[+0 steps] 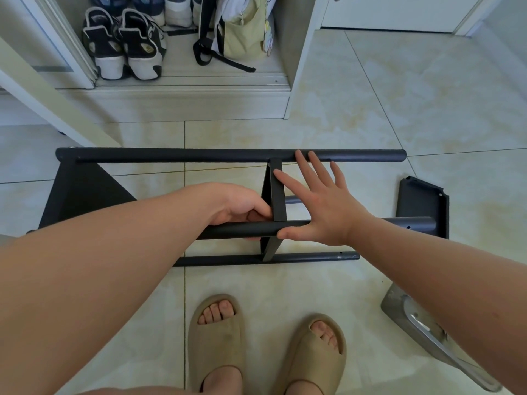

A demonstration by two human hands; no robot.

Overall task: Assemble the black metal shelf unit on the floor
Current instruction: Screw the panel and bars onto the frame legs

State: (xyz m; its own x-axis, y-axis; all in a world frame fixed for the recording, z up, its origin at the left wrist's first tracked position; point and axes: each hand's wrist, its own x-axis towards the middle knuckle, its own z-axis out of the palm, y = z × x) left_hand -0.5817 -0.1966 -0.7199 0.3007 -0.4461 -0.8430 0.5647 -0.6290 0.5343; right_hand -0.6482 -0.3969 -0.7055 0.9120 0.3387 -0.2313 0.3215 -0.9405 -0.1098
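Left grip (242, 206) around black tube (236, 230)

Fingers (258, 215) of the left hand (241, 205) mostly hidden under the near tube (236, 230), black shelf unit (85, 189) left end behind the forearm, grey metal piece (410, 317) partly covered, far shoes (176, 10) cropped at top.

You have a matte black shelf frame (199, 155) over cream floor tiles (427, 109) with yellowish marbling, tan slippers (216, 337) on your feet, black-and-white sneakers (142, 49) and a pale yellow bag (245, 35) ahead.
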